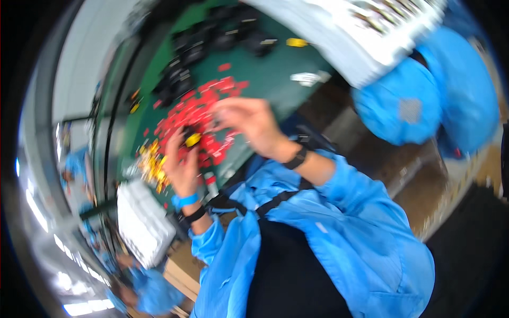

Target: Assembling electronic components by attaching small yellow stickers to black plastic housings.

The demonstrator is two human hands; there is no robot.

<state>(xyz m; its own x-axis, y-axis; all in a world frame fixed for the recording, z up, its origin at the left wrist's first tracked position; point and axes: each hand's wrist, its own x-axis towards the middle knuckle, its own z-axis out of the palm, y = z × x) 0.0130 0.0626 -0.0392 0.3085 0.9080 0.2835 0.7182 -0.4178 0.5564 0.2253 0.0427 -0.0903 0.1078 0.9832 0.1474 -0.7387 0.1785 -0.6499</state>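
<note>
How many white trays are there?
2 that I can see: one white tray at the lower left beside the left hand, another white tray along the top right. Others may be hidden.

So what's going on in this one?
A person in a blue work coat is working over a green table with both hands. The left hand holds a small black and yellow part at its fingertips, above a heap of small red pieces. The right hand hovers close beside it, blurred, so its grip is unclear. A smaller pile of yellow pieces lies beside the left hand, with black parts farther back.
</note>
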